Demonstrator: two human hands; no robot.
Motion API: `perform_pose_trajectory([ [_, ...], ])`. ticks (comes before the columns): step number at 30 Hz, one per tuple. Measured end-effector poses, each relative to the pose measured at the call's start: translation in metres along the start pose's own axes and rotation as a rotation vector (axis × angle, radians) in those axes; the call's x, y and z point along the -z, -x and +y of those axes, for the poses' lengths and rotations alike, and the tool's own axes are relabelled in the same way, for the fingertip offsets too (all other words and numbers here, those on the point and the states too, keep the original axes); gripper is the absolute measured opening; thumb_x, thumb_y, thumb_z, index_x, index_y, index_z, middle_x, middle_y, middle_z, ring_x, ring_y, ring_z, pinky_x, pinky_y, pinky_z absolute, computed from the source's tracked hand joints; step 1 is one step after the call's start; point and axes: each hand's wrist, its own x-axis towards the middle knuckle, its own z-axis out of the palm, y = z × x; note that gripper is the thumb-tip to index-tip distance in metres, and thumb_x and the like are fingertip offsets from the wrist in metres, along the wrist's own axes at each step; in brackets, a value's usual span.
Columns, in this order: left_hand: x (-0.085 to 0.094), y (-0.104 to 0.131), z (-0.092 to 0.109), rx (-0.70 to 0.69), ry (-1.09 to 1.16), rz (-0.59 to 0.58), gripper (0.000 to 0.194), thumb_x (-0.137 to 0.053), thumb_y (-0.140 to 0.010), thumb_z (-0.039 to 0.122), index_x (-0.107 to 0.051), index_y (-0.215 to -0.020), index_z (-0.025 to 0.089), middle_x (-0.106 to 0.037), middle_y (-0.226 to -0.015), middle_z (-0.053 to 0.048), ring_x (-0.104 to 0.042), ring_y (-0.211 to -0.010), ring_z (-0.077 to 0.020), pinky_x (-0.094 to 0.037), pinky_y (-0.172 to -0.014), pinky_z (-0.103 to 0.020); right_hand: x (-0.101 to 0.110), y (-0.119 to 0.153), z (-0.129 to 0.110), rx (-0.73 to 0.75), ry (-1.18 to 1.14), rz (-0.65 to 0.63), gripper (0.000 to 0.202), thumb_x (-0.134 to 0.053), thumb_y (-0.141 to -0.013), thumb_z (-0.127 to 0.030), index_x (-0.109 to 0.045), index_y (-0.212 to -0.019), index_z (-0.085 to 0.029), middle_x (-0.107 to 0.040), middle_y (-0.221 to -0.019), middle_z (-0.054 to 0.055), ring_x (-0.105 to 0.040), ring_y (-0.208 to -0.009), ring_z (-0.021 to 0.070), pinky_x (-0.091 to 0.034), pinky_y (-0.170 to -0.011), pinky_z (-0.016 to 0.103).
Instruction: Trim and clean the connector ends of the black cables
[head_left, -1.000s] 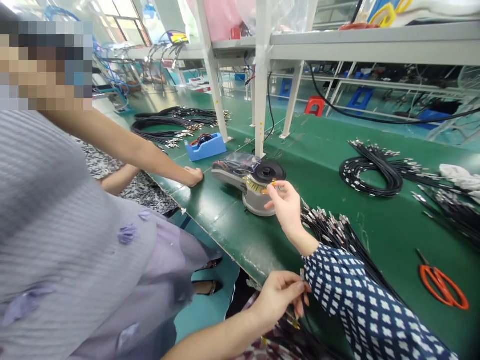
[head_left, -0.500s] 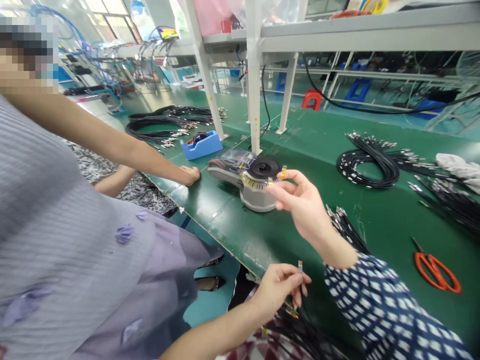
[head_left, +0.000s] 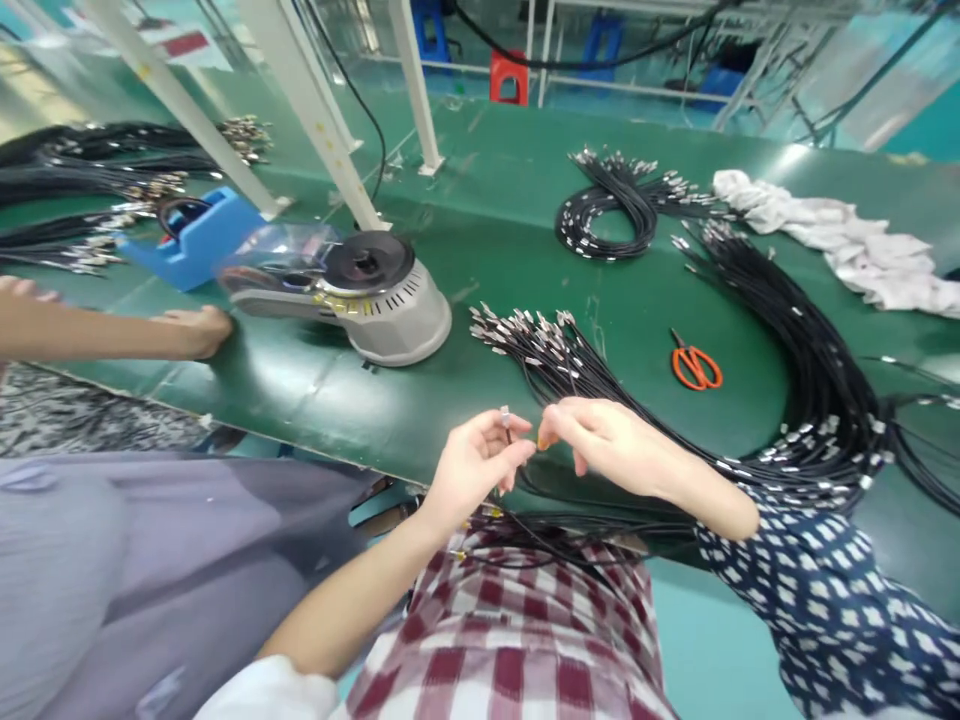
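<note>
Above the front edge of the green table, my left hand [head_left: 474, 462] pinches a thin black cable near its metal plug [head_left: 505, 412], which points up. My right hand [head_left: 611, 440] is just beside it, fingertips closed on a small piece of amber tape [head_left: 541, 442]; the two hands nearly touch. More black cables [head_left: 547, 545], some with amber tape near their ends, lie across my lap on the checked apron [head_left: 517, 640]. Right behind my hands is a bundle of cables [head_left: 536, 340] with metal plugs.
A round grey tape dispenser [head_left: 405, 320] stands left of centre, with a blue tape holder [head_left: 199, 240] behind it. A co-worker's hand [head_left: 199, 330] rests on the table at left. Orange-handled scissors [head_left: 696, 365], cable bundles [head_left: 810, 330] and a white cloth [head_left: 847, 235] lie to the right.
My right hand has come back from the dispenser to my left hand, bringing amber tape. My left hand still holds the cable. The view has turned right and down.
</note>
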Motion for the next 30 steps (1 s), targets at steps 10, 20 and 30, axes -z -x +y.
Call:
perform_pose_trajectory([
  [10,-0.012,-0.001,0.002,0.073,0.028,0.015,0.023,-0.074,-0.080,0.031,-0.060,-0.078,0.013,-0.058,-0.058,0.004,-0.040,-0.034,-0.0010,-0.027,-0.035,-0.014,-0.018,-0.003,0.035,-0.054,-0.300,0.111,0.064,-0.028,-0.097,-0.066,-0.073,-0.095,-0.020,-0.070,-0.080,0.002,-0.060,-0.051,0.0105,-0.046,-0.067,0.028],
  [20,-0.011,-0.002,-0.002,0.061,0.102,0.060,0.020,-0.072,-0.083,0.028,-0.059,-0.086,0.014,-0.060,-0.062,0.003,-0.045,-0.035,-0.0032,-0.032,-0.035,-0.015,-0.062,-0.005,0.039,-0.020,-0.779,0.345,0.034,-0.077,-0.074,-0.049,-0.070,-0.082,-0.017,-0.067,-0.094,0.005,-0.061,-0.058,0.0116,-0.050,-0.051,0.025],
  [30,-0.007,0.010,-0.005,-0.035,0.069,-0.026,0.044,-0.061,-0.091,0.031,-0.047,-0.131,0.018,-0.067,-0.069,0.000,-0.056,-0.038,-0.0089,-0.044,-0.039,-0.018,-0.045,-0.009,0.034,0.012,-0.839,0.240,0.027,-0.080,-0.072,-0.042,-0.072,-0.075,-0.017,-0.066,-0.085,0.004,-0.058,-0.065,0.0122,-0.048,-0.056,0.025],
])
